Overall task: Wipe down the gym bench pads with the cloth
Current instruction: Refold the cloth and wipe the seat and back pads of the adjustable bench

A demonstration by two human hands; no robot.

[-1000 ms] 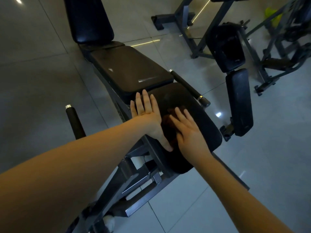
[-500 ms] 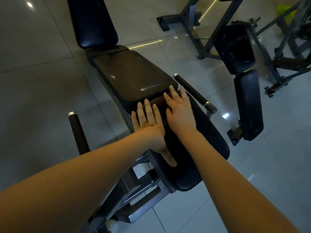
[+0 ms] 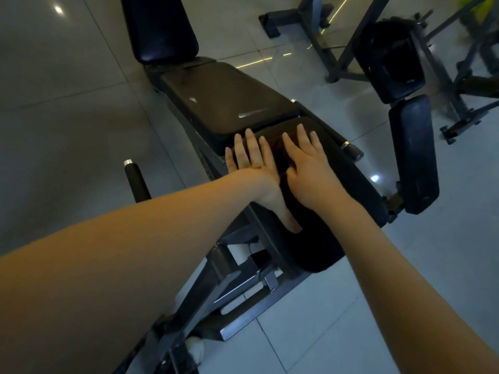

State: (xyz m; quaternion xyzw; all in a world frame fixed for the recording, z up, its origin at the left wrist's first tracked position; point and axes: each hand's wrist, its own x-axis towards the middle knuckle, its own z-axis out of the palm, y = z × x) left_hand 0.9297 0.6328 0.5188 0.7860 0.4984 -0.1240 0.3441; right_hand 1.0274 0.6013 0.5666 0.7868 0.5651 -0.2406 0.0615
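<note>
While your left hand (image 3: 253, 174) lies flat, fingers straight, on the near black vinyl seat pad (image 3: 324, 238), your right hand (image 3: 310, 176) presses, fingers straight, on the dark reddish-brown cloth (image 3: 278, 152) at that pad's far end. Beyond lie the flat dark middle pad (image 3: 224, 103) and the raised black back pad (image 3: 162, 28).

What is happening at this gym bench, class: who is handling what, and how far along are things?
A person leans over a gym bench with both hands flat on the near seat pad. The right hand presses a dark brownish cloth, dim and mostly covered, onto the pad's far end with straight fingers. The left hand rests beside it on the pad's left edge. The middle pad and the raised back pad lie beyond the hands, with nothing touching them.
</note>
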